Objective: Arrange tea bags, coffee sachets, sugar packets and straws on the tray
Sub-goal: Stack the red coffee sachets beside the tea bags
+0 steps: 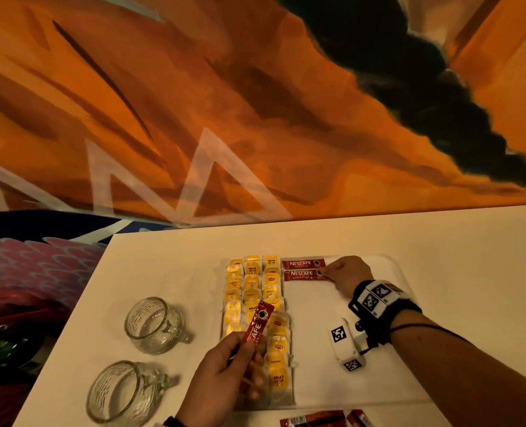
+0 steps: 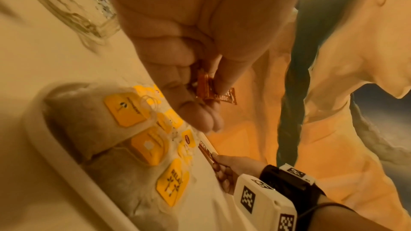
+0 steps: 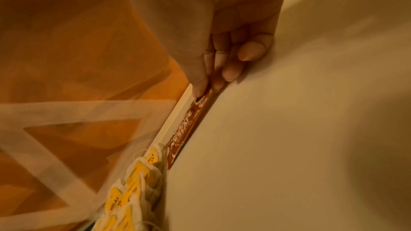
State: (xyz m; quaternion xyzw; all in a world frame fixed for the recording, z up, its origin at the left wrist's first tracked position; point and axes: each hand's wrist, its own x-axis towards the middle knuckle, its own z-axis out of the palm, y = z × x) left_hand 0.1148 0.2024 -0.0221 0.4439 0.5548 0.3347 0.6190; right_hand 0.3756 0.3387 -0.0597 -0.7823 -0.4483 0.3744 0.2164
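Hospitality setting: mural wall [image 1: 224,103], white table [image 1: 440,241], glass cups [image 1: 154,325].

The coffee sachet [image 1: 257,325] in the left grip [image 1: 224,374] is red with white lettering. Just beyond that grip, the tea bags [image 1: 252,285] carry yellow tags. At the right grip [image 1: 346,274], two more sachets [image 1: 303,269] are red; the tray [image 1: 391,269] beneath is white.

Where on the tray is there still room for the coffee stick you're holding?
Bare tray lies just below the two coffee sachets, right of the tea bags and left of the right hand. The left hand holds the next sachet over the tea bags, where it is crowded.
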